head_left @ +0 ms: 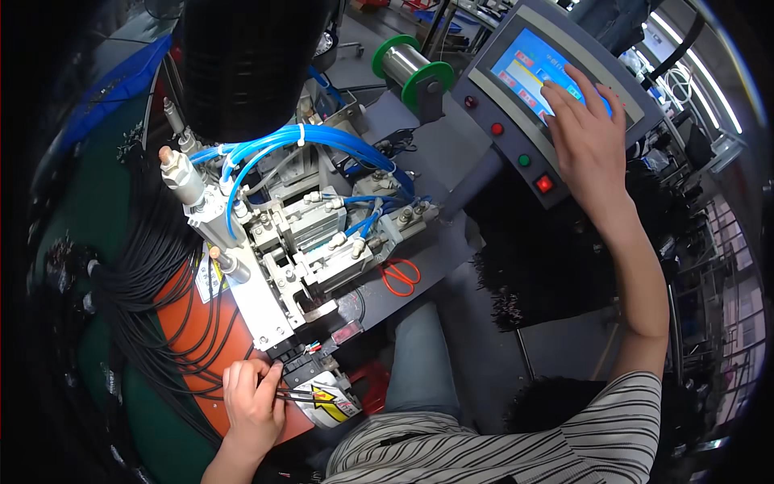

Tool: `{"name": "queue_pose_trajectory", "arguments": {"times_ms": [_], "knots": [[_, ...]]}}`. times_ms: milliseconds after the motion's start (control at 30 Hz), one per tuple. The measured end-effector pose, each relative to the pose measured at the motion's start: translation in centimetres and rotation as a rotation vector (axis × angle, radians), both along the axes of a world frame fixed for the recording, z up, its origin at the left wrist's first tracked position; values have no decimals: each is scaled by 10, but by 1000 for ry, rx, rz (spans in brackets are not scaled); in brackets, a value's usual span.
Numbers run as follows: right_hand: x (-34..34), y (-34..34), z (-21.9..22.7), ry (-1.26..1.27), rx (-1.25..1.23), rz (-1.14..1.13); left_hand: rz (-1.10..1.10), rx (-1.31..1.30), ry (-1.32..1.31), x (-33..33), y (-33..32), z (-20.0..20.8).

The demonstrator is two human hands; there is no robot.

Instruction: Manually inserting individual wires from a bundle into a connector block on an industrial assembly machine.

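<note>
My left hand (255, 399) is closed at the front of a bench machine, its thumb and fingers pinched round thin black cables (300, 395). The cables stick out to the right of my fingers, beside a black fixture (302, 367). Small coloured wire ends (313, 348) show above the fixture. Over at the right, my right hand (588, 137) is held with its fingers stretched out over the touch screen (528, 71) of a grey control panel (488, 50). Its fingertips overlap the screen; whether they touch it I cannot tell. This hand holds nothing.
The machine's metal cylinders and blocks (330, 242) rise behind my left hand, with blue air hoses (322, 137) arching over them. A bundle of black cables (145, 298) spreads across an orange mat (181, 310). Red-handled scissors (400, 277) and a green-flanged wire spool (413, 68) are nearby.
</note>
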State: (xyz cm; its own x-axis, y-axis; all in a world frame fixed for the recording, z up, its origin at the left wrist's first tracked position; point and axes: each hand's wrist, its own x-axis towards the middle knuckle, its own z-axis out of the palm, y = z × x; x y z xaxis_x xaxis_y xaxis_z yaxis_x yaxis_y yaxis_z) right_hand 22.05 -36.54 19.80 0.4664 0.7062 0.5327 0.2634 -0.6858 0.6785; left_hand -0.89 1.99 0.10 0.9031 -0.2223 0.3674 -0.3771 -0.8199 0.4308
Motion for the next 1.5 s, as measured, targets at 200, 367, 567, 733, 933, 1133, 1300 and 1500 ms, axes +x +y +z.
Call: {"name": "queue_pose_trajectory", "arguments": {"times_ms": [200, 367, 567, 733, 933, 1133, 1300, 1500], "knots": [[12, 8, -2, 9, -48, -124, 30, 40, 13, -2, 2, 2], [-8, 28, -44, 129, 170, 73, 35, -11, -108, -4, 9, 2], [-95, 105, -146, 1148, 815, 626, -42, -169, -78, 8, 6, -1], [-140, 165, -188, 2026, 1362, 605, 7, -141, -102, 10, -2, 1], [-152, 186, -209, 1926, 1484, 748, -2, -362, 124, 6, -11, 8], [-159, 195, -218, 1906, 1707, 694, -14, -445, 337, 18, -4, 5], [-131, 178, -211, 2682, 1944, 506, -67, -95, -83, 17, -16, 7], [-139, 186, -207, 2457, 1751, 398, -56, -9, -234, 18, -27, 1]]}}
